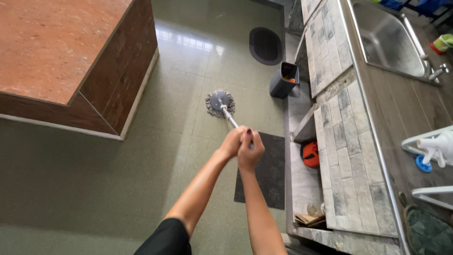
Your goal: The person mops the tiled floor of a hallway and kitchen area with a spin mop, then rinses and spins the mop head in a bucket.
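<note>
both hands, left hand [232, 141] and right hand [249, 150], clamped on mop [220, 103] handle | mop head on glossy floor [188, 61] mid-room | dark mat [266, 170] area looks unmopped

Bare forearms; black short sleeve [165, 238] on left arm; dark-painted thumbnail [248, 131].

Both bare arms reach forward and down from the lower edge of the view, converging until the two hands meet. The left hand [232, 140] is closed in a fist, its arm coming in from a dark short sleeve, and the right hand [249, 150] sits pressed against it just beside and slightly nearer the body. Its fingers [248, 134] are curled tight, dark polish showing on one nail.
</note>
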